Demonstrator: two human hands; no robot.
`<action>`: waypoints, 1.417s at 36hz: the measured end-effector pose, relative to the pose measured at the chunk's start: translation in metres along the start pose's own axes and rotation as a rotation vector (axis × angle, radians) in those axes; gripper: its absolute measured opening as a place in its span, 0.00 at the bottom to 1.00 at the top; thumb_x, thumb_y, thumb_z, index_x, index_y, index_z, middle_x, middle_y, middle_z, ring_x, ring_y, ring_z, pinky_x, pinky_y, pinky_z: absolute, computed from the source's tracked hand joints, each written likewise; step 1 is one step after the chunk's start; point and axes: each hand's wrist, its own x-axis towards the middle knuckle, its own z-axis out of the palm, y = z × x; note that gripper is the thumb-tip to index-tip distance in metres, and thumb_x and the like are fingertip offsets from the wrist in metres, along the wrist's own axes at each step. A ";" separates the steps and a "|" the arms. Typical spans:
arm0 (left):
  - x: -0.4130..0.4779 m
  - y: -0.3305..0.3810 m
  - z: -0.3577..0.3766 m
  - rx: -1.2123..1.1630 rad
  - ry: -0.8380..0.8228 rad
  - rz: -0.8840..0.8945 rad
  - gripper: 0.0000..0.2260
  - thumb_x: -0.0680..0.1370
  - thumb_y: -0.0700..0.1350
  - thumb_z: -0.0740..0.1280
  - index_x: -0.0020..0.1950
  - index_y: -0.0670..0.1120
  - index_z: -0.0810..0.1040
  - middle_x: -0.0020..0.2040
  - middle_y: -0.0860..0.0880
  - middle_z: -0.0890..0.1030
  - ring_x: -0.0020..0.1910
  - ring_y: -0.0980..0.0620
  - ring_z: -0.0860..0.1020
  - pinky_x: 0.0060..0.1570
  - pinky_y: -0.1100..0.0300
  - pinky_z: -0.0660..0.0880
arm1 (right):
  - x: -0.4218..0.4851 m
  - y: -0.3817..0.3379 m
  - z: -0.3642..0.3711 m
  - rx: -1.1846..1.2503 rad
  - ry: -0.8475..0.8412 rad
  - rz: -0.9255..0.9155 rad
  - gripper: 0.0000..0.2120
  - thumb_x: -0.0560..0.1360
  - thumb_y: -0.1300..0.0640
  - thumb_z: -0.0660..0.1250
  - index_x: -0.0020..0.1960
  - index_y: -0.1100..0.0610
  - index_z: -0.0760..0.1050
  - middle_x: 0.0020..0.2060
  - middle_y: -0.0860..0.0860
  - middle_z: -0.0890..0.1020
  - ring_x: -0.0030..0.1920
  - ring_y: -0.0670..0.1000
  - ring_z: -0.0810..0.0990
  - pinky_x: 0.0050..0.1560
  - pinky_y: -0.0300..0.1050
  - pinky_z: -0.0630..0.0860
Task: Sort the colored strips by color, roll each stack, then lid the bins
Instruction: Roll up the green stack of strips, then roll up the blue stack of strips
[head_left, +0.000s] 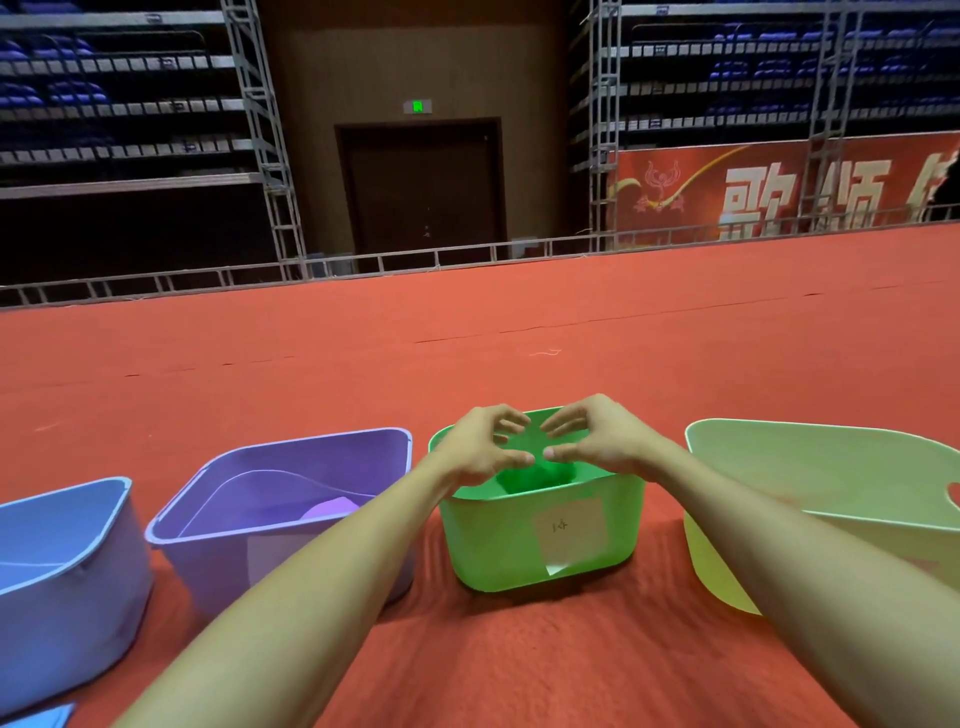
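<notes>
Your left hand (480, 447) and right hand (589, 441) hover empty, loosely curled, over green bin (519, 561); green roll (524, 478) inside, lidding likely next

Red carpet (519, 649) below and all round my fingers (511, 423). A pale loose thread (545, 353) lies on it beyond them. Far past them:
- a low metal railing (467, 254)
- a dark door (423, 192) with a green exit sign (417, 107) above it
- a truss tower (262, 135) to the left
- a red banner (779, 192) to the right
- dim rows, probably blue seats (67, 49)

green roll (535, 475) inside green bin (493, 545) (lidless, upright).
</notes>
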 end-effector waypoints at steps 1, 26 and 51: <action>-0.001 0.000 -0.001 0.006 0.009 -0.006 0.23 0.71 0.42 0.75 0.64 0.45 0.75 0.63 0.46 0.77 0.59 0.50 0.77 0.59 0.57 0.74 | -0.002 -0.002 0.000 -0.016 0.015 -0.002 0.19 0.68 0.52 0.76 0.58 0.54 0.80 0.54 0.50 0.83 0.57 0.45 0.79 0.60 0.42 0.74; -0.285 -0.025 -0.058 -0.071 0.158 -0.103 0.13 0.70 0.39 0.75 0.52 0.47 0.80 0.50 0.51 0.82 0.48 0.57 0.80 0.52 0.67 0.75 | -0.155 -0.144 0.116 0.360 0.086 0.144 0.03 0.70 0.60 0.74 0.44 0.57 0.82 0.35 0.52 0.83 0.35 0.49 0.79 0.42 0.52 0.81; -0.454 -0.168 -0.131 -0.131 0.278 -0.447 0.11 0.71 0.36 0.71 0.48 0.50 0.77 0.42 0.50 0.80 0.38 0.58 0.77 0.41 0.63 0.77 | -0.093 -0.288 0.366 0.116 -0.133 0.061 0.18 0.70 0.54 0.73 0.57 0.61 0.79 0.52 0.55 0.83 0.56 0.53 0.80 0.57 0.40 0.71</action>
